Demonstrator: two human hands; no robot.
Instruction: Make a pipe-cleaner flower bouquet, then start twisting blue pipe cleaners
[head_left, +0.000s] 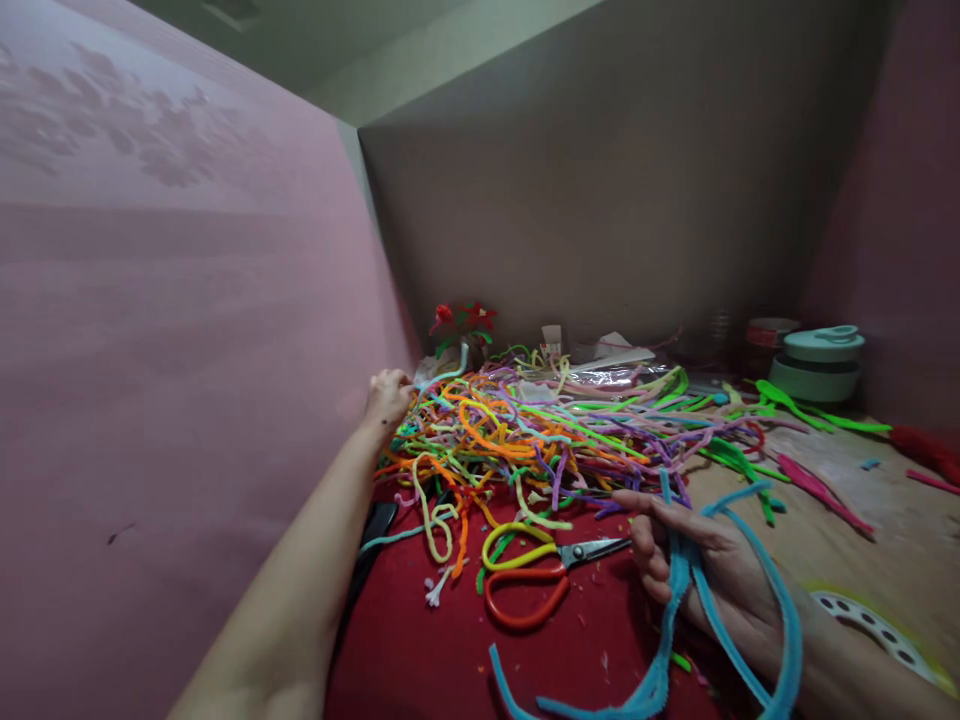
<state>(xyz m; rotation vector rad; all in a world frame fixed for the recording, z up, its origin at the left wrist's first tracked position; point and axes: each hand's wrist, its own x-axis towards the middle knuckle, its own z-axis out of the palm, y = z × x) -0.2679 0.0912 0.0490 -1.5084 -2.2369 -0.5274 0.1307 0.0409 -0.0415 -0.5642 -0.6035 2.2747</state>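
My left hand (390,400) reaches to the left edge of a big heap of coloured pipe cleaners (517,425), its fingers pinched at the end of a light blue stem (444,380). On the right, my right hand (712,560) holds several bent blue pipe cleaners (679,580) between thumb and fingers; their loops hang over the palm and wrist. Between the hands, scissors (559,560) with one yellow and one red handle lie on the red cloth (442,660), blades pointing right.
Red flowers (463,320) stand behind the heap. A mint-green lidded container (816,365) sits at the back right. Green and pink pieces (825,495) lie on the tabletop, with a white ring with holes (874,630) near the front right. A pink wall (187,400) rises at left.
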